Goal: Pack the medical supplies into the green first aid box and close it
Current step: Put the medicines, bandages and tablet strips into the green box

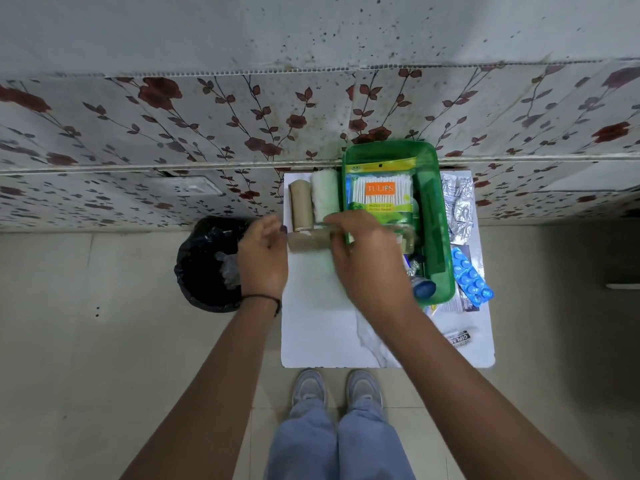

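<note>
The green first aid box [433,220] lies open on the right half of a small white table [322,327]. It holds a Tulips cotton swab pack [381,192] and a blue-capped bottle [424,289]. A tan bandage roll [308,241] lies crosswise left of the box. My right hand [370,261] closes thumb and fingers on its right end. My left hand [263,258] hovers open just off its left end. Behind it stand a second tan roll [300,206] and a white gauze roll [325,195].
Silver foil blister strips [459,209] and a blue blister pack [471,278] lie right of the box, with a small black-and-white tube [457,339] nearer me. A black-lined bin [207,265] stands on the floor to the table's left. A flowered wall runs behind.
</note>
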